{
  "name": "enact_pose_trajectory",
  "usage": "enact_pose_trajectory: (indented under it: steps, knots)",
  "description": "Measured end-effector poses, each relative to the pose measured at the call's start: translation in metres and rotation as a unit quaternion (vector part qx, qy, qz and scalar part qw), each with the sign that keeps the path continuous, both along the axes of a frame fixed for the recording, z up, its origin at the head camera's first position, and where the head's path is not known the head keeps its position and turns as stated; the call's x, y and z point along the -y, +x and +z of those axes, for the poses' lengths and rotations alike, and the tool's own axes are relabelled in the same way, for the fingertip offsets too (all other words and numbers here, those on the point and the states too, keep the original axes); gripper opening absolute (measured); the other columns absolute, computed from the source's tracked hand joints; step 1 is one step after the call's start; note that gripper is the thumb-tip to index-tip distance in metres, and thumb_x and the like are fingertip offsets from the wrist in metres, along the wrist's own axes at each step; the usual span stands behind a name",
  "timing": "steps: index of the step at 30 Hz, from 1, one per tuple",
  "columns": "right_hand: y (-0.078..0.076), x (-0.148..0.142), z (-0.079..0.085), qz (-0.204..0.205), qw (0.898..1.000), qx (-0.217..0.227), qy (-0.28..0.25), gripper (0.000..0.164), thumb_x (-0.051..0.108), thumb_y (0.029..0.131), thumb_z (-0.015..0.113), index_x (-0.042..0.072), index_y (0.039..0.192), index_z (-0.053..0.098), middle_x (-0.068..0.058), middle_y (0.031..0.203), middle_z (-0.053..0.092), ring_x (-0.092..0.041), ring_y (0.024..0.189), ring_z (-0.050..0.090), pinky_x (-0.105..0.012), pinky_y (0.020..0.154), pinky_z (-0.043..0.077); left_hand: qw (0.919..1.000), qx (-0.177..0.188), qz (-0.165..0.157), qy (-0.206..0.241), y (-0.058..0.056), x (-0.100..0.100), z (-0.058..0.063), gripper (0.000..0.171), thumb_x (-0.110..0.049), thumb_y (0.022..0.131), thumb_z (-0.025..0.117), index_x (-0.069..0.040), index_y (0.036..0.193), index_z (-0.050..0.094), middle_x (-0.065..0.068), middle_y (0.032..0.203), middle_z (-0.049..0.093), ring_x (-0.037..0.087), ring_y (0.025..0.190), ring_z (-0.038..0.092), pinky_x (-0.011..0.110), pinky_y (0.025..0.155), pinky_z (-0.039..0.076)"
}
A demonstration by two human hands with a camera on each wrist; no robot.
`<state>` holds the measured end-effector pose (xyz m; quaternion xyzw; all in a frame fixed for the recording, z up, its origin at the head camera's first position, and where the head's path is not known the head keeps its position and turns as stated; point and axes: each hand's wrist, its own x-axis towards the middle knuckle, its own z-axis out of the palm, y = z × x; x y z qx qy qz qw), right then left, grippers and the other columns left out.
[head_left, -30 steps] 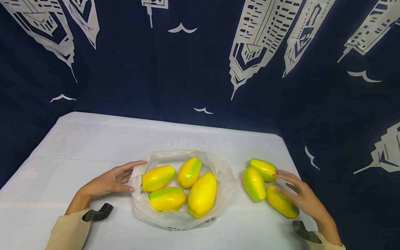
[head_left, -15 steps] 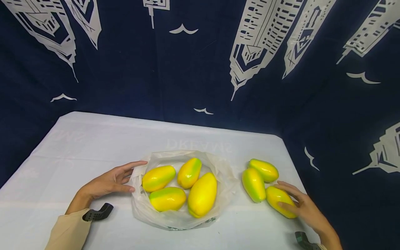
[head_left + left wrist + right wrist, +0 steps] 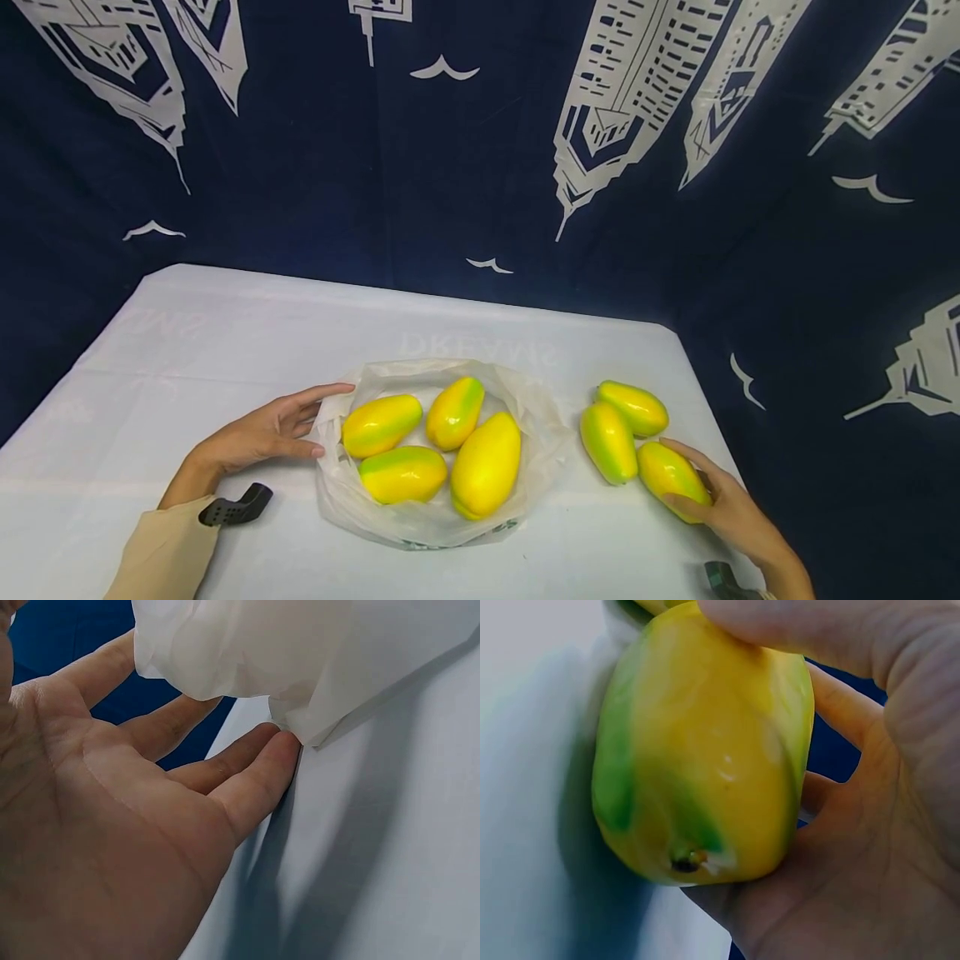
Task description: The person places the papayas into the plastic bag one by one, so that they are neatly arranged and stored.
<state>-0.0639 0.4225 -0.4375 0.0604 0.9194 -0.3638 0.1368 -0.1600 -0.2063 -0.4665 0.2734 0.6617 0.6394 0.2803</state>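
Observation:
My right hand holds the nearest loose mango from its right side, thumb on the near side and fingers on the far side. In the right wrist view this yellow-green mango fills the middle, stem end toward the camera, with the thumb across it. Two more mangoes, a left one and a far one, lie beside it. My left hand touches the left rim of an opened white plastic bag, fingers extended. Several mangoes lie inside, including a large yellow one. The left wrist view shows fingertips against the bag.
A white cloth covers the table. Behind it hangs a dark blue curtain printed with white buildings and birds. The table's right edge runs close past the loose mangoes and my right hand.
My right hand has come down and nearer, from above the loose mangoes to around the nearest one, and its fingers have closed on it. The left hand and the bag have stayed put.

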Motion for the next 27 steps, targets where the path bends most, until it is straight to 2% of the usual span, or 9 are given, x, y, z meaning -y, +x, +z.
enact_pose_trajectory:
  steps: [11,18,27]
  knots:
    - [0.003,0.003,0.007,-0.006,1.000,-0.003,0.022,0.088,0.042,0.083,0.080,0.021,0.156,0.036,-0.023,0.159,0.032,-0.049,0.142,0.030,-0.077,0.104,0.027,0.9994,-0.005,0.022,-0.025,0.001,0.001,0.002,0.086,-0.005,0.085,0.076,-0.011,0.157,0.030,0.022,0.166,0.010,-0.009,0.135,0.041,0.014,0.105,0.043]
    - [0.005,0.000,0.011,0.006,0.999,-0.034,0.030,0.084,0.037,0.085,0.079,0.019,0.155,0.037,-0.024,0.156,0.037,-0.048,0.138,0.036,-0.074,0.101,0.034,0.9993,-0.003,0.024,-0.029,0.001,0.000,0.000,0.087,-0.007,0.085,0.078,-0.012,0.157,0.030,0.021,0.167,0.010,-0.009,0.134,0.043,0.016,0.105,0.045]
    - [0.003,0.003,0.018,0.019,0.998,-0.056,0.030,0.082,0.029,0.087,0.079,0.016,0.156,0.035,-0.026,0.156,0.036,-0.049,0.137,0.034,-0.076,0.102,0.031,0.9994,0.001,0.021,-0.026,0.000,0.002,0.000,0.087,-0.005,0.086,0.076,-0.012,0.158,0.029,0.020,0.167,0.011,-0.007,0.134,0.043,0.018,0.105,0.046]
